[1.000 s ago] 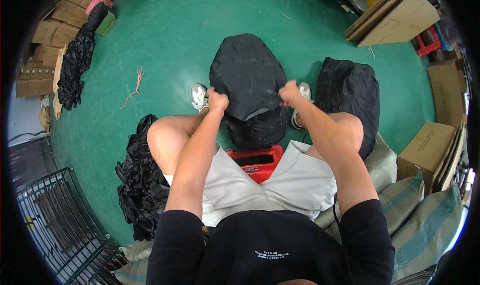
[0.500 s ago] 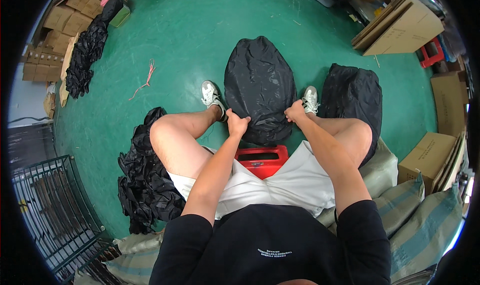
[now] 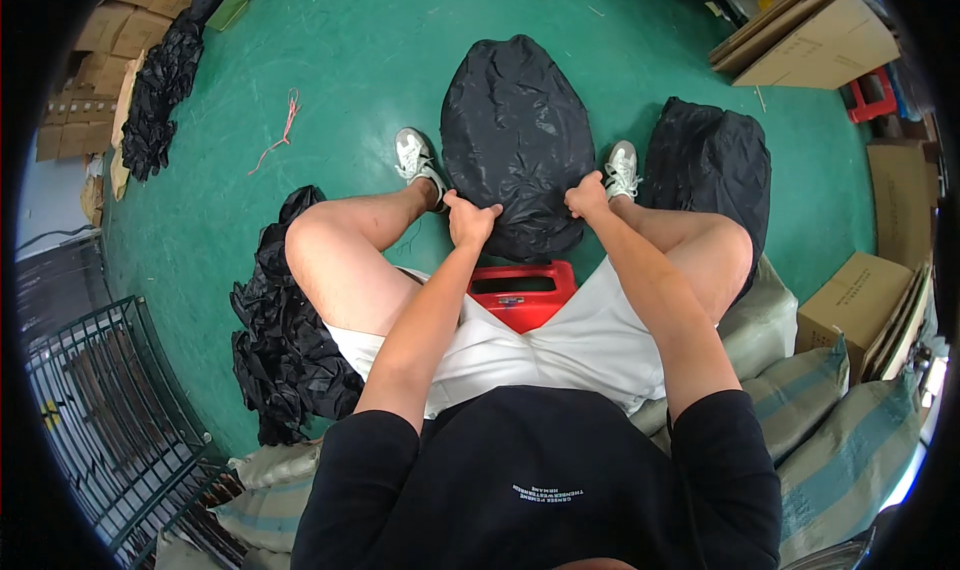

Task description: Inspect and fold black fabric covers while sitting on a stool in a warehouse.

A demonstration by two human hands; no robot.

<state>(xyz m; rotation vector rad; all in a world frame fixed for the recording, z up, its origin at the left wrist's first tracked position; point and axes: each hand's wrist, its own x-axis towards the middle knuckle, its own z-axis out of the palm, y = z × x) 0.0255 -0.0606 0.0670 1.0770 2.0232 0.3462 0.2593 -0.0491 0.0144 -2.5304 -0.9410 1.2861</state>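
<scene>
The left hand (image 3: pixel 470 220) is clenched on the near left edge of a black plastic bag (image 3: pixel 515 135); the right hand (image 3: pixel 588 196) is clenched on the near right edge of the same bag, both fists pinching the film; the bag lies spread flat on the green floor (image 3: pixel 350 60) between the person's two white sneakers (image 3: pixel 412 156), reaching toward 12 o'clock from the hands. At 6 o'clock from the hands sits a red plastic stool (image 3: pixel 520 292); at 2 o'clock lies a second black bag (image 3: pixel 712 155); at 8 o'clock is a heap of crumpled black bags (image 3: pixel 280 350); cardboard boxes (image 3: pixel 810 40) stand far off at 1 o'clock.
</scene>
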